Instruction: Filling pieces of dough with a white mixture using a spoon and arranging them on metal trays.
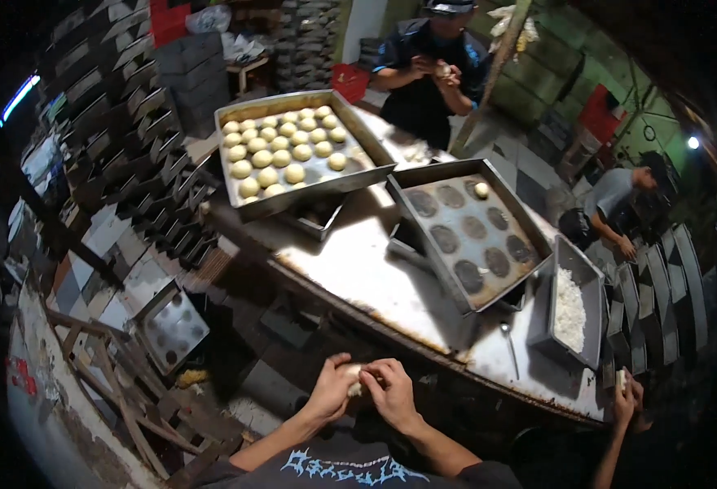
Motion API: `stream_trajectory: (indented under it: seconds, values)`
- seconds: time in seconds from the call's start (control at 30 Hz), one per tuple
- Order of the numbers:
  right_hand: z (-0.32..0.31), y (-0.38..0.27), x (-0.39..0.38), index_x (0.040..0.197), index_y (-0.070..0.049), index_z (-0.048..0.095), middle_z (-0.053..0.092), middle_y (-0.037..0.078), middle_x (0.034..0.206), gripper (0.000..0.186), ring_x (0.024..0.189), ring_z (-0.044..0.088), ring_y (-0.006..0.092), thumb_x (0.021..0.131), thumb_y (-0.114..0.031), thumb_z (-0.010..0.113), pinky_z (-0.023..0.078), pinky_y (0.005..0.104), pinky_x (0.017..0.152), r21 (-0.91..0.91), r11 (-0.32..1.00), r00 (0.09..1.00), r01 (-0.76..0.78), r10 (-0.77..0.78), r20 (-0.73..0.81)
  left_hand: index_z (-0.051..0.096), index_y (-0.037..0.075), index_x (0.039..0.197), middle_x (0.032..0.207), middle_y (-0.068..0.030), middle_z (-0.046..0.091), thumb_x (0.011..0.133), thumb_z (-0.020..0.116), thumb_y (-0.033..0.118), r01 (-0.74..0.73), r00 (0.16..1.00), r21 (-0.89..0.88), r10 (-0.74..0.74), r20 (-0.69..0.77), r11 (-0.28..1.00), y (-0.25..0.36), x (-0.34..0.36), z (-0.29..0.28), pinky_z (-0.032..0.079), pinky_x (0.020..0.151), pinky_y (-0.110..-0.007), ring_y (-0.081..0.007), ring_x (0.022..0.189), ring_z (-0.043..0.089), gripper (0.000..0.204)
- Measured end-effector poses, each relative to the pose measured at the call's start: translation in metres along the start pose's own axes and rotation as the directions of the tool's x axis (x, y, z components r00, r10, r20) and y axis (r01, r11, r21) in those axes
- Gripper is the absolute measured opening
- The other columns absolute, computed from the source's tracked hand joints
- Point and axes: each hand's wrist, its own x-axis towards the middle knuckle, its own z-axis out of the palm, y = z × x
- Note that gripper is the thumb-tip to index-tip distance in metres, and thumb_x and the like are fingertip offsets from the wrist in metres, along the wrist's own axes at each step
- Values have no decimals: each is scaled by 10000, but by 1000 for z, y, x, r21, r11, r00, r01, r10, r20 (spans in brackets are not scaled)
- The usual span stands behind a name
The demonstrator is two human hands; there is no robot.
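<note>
Dough piece [354,391], small and pale, sits between the person's two hands, low in the view and just short of the table [358,253]. The left hand [331,393] is curled around it from the nine o'clock side, while the right hand [387,391] meets it from about three o'clock, narrow, with bent fingers pinching in at the lump. Those fingers cover so much of it that its long axis cannot be told. From this pair of hands, the baking tray with round dark marks [459,215] lies toward one o'clock, up on the table and well apart, and the right hand is the nearer one to it. That tray's long side slants from about eleven to five o'clock, its near corner pointing back toward the table's front edge; a single dough ball [481,191] rests in it near the twelve o'clock corner. The fuller tray [314,169], bearing rows of dough balls [281,158], lies between eleven and twelve, farther off. Toward two o'clock stands a grey bin [591,297] of white shreds [569,314], with a spoon [510,350] lying just beside it.
</note>
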Motion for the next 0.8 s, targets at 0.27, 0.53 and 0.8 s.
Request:
stream_trajectory:
  seconds: [0.27, 0.53, 0.8]
  values:
    - [26, -7, 41, 1221, 0, 491, 572, 97, 1149, 334, 962, 554, 142, 910, -107, 438, 437, 255, 839, 348, 922, 975, -172, 108, 197, 380, -13, 1167, 1112, -134, 439, 780, 315, -81, -664, 748, 102, 660, 70, 741, 51, 77, 27, 405, 925, -318, -233, 1043, 474, 399]
    - [3, 123, 175, 1057, 24, 580, 625, 103, 991, 273, 894, 567, 163, 887, -180, 519, 439, 284, 796, 103, 906, 827, -412, 419, -376, 189, -71, 1351, 1424, -305, 35, 795, 490, 247, -646, 750, 739, 20, 661, -192, 27, 209, 47, 37, 991, -657, -454, 1326, 37, 708]
    - [-8, 117, 168, 739, -11, 522, 521, 173, 787, 95, 703, 508, 349, 699, -50, 598, 414, 451, 669, -451, 847, 958, 283, -274, 87, 462, 36, 1213, 1336, -175, 377, 780, 534, 76, -756, 616, 655, 339, 711, -2, 257, 162, 31, 283, 1032, -390, -288, 1250, 355, 441]
